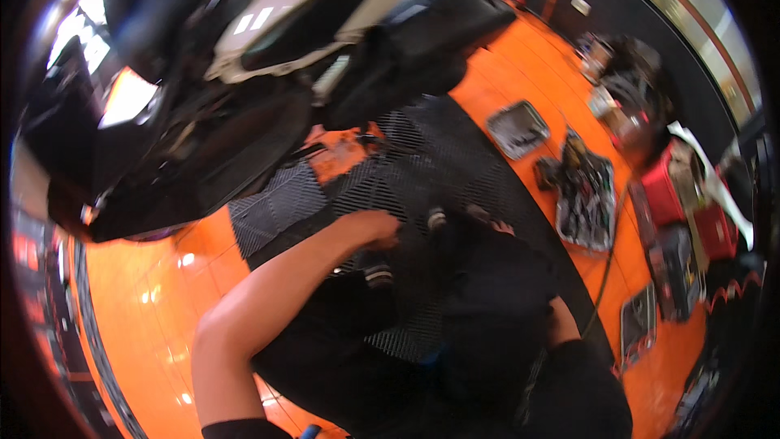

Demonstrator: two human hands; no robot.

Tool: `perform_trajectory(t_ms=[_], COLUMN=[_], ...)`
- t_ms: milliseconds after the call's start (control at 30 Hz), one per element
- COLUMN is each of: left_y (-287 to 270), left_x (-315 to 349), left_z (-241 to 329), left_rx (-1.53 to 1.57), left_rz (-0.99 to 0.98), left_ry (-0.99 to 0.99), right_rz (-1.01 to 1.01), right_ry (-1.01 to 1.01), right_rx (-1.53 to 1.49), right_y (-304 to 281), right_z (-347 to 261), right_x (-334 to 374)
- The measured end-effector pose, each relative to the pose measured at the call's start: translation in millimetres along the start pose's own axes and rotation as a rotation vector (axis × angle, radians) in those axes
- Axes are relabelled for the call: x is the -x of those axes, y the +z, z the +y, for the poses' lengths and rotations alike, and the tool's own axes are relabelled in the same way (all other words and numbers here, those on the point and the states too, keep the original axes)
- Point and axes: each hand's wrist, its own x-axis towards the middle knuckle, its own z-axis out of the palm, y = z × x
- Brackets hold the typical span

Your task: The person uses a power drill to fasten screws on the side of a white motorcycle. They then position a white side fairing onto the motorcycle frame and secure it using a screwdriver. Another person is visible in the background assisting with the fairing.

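A: What are the hands doing?
B: The left hand (379, 229) is curled above the black ribbed mat (390, 177); I can't tell if it grips anything. The right hand (502, 228) shows only fingers past the dark-clad knee (496, 276), which blocks the rest, so its state is unclear.
A: The motorbike (231, 142)?
B: Ahead, to the left, its body covering part of the floor.
A: And rightward?
B: A shallow tray (518, 128), a tray of tools (585, 203), a dark cable (605, 280) beside it, then red containers (673, 183).
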Motion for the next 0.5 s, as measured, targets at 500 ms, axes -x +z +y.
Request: perform_trajectory(t_ms=[500], left_y=[-84], left_x=[70], left_z=[40], left_rx=[0.155], left_rz=[0.281], left_ry=[0.214], right_rz=[0.046], right_ry=[-0.272], right_rx=[-0.448], right_y=[72], right_z=[-41], right_x=[23])
